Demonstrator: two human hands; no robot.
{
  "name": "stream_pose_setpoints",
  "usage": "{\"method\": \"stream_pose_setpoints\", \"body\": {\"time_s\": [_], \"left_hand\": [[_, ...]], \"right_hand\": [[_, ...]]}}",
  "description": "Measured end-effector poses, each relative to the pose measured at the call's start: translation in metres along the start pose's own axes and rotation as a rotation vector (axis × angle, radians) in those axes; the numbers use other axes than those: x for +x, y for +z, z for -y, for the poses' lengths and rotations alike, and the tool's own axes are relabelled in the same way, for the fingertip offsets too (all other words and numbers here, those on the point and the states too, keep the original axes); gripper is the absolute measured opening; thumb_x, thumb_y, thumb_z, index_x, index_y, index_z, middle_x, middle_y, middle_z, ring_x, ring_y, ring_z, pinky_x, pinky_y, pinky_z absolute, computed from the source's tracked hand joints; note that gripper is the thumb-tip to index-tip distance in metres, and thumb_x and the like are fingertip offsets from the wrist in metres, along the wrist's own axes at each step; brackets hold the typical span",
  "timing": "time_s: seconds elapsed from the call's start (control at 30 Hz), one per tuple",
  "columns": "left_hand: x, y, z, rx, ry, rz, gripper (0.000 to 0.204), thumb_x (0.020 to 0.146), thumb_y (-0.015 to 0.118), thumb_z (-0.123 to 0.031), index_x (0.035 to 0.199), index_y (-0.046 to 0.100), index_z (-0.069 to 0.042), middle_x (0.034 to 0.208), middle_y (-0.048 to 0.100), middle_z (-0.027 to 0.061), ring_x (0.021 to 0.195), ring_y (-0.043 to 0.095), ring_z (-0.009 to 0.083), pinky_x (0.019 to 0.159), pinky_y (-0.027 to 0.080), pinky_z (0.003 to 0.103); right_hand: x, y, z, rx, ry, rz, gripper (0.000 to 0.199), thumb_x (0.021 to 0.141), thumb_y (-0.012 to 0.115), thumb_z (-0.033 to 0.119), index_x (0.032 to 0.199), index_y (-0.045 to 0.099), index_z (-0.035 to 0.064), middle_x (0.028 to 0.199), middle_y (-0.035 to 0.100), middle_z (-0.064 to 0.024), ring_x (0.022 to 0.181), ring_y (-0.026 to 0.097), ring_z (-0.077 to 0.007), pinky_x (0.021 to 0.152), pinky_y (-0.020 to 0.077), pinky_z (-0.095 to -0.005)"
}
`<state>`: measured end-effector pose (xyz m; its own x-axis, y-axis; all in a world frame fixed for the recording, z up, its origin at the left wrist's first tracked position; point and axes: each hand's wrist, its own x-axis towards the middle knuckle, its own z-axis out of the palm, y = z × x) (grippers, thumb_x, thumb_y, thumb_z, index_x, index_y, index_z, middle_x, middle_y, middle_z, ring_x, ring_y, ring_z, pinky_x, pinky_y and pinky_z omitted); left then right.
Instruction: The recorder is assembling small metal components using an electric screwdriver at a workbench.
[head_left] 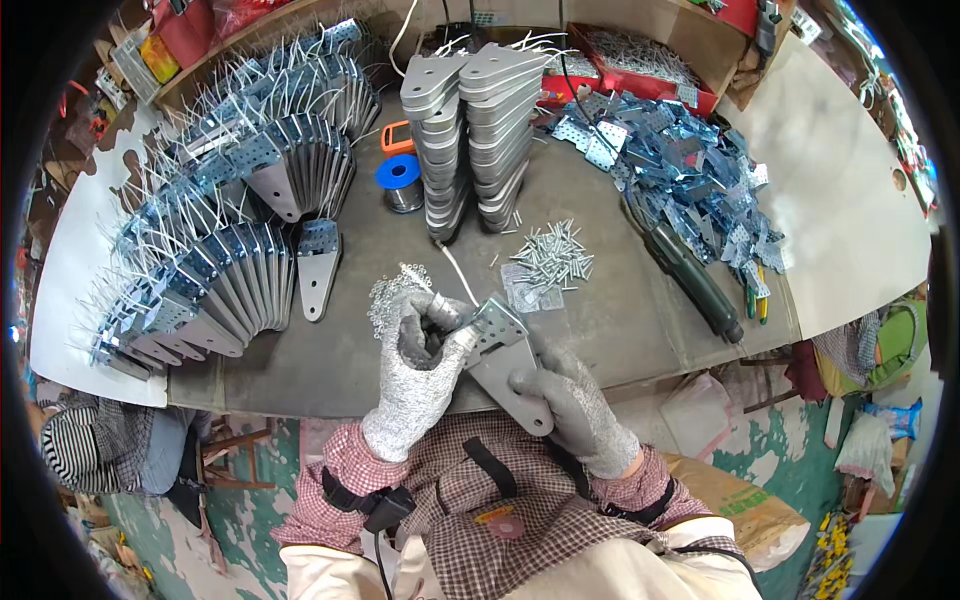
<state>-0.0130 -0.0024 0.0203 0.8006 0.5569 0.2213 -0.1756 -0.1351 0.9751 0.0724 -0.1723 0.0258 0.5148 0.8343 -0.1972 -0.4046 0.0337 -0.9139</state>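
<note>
A grey tapered metal bracket (515, 376), with a blue-tinted perforated plate (497, 326) at its wide end and a white wire (458, 270) behind it, is tilted in front of me. My right hand (575, 405), in a grey-coated glove, grips its right side, thumb across its face. My left hand (420, 355), gloved too, is closed with curled fingers at the plate's left edge; anything between its fingertips is hidden. Small nuts (385, 300) lie just beyond the left hand. Past the bracket are a heap of screws (553, 257) and a small clear bag (530, 290).
Wired brackets with blue plates (235, 280) fan out at left, one bracket (319, 270) apart. Stacked grey brackets (435, 130) stand centre back beside a solder spool (401, 183) and orange meter (397, 138). Loose blue plates (690, 170), a dark electric screwdriver (690, 275) and green-yellow-handled pliers (757, 300) lie right.
</note>
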Motion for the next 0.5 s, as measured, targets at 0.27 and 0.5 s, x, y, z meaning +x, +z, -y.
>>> {"method": "stream_pose_setpoints", "body": {"time_s": [0.27,0.5], "left_hand": [[0.009,-0.009,0.007,0.073,0.086,0.117,0.025,0.093,0.073,-0.001,0.108,0.053,-0.004,0.099,0.057,0.0034,0.089,0.057,0.0083,0.08,0.051,0.024],[0.023,-0.028,0.0,0.511,0.175,0.293,0.028,0.093,0.076,-0.019,0.115,0.062,-0.008,0.095,0.058,0.0042,0.086,0.058,0.0151,0.078,0.049,0.03]], "right_hand": [[0.005,-0.015,-0.001,0.008,-0.01,0.057,0.071,0.092,0.055,0.014,0.157,0.032,-0.0019,0.142,0.054,-0.0189,0.129,0.052,-0.0238,0.11,0.0403,-0.0348],[0.007,-0.012,-0.006,0.021,0.052,0.008,0.067,0.092,0.055,0.014,0.155,0.035,-0.0019,0.137,0.057,-0.017,0.124,0.054,-0.0212,0.108,0.0421,-0.0343]]}}
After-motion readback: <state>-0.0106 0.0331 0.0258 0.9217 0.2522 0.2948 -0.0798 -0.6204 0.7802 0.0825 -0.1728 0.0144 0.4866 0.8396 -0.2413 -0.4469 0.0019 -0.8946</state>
